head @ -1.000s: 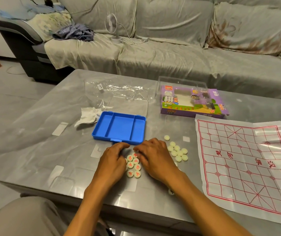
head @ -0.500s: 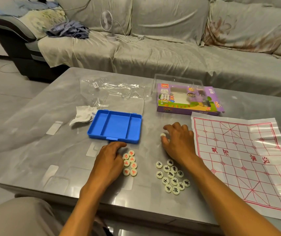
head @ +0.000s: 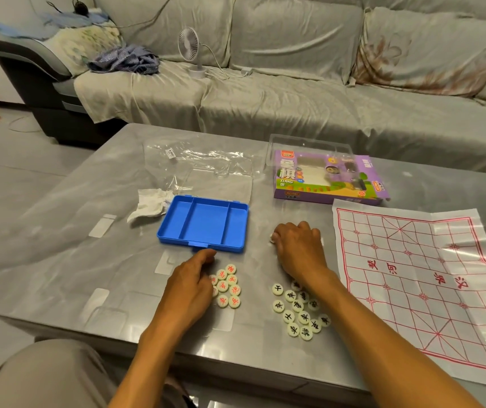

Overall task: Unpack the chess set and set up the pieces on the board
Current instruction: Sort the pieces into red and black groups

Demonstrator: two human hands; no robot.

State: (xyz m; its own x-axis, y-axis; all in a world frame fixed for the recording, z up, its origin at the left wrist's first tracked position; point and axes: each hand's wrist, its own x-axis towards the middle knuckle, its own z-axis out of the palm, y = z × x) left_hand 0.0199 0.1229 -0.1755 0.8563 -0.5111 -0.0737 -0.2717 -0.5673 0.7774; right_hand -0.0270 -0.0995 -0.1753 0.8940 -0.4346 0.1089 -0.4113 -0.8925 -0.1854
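On the grey bench [head: 59, 260] the blue tray [head: 203, 226] stands open in the middle, with its clear lid [head: 221, 187] lying flat behind it. A crumpled white tissue [head: 149, 203] lies just left of the tray, and a clear plastic bag [head: 194, 160] lies behind the lid. The purple chess box [head: 327, 179] is further to the right, near the far corner of the paper board [head: 418, 278]. Behind the bench is a sofa [head: 294, 92] with a small white fan [head: 190, 48] and some folded clothes [head: 124, 61] on it.

The paper board is spread flat on the right side of the bench, white with red lines and red characters, a little wrinkled. No piece is on it.

The red pieces [head: 227, 285] are in a small tight group in front of the tray; they are pale round discs with red characters. The left hand [head: 190, 285] lies beside this group and covers its left edge, with curled fingers; the grip is narrow, but I cannot tell if it holds a piece. The black pieces [head: 299, 313] are a loose group between the red group and the board, face up with black characters. The right hand [head: 297, 248] is beyond them, palm down, with fingers curled over one pale piece [head: 272, 237] at the fingertips. The right forearm passes over the far edge of the black group.
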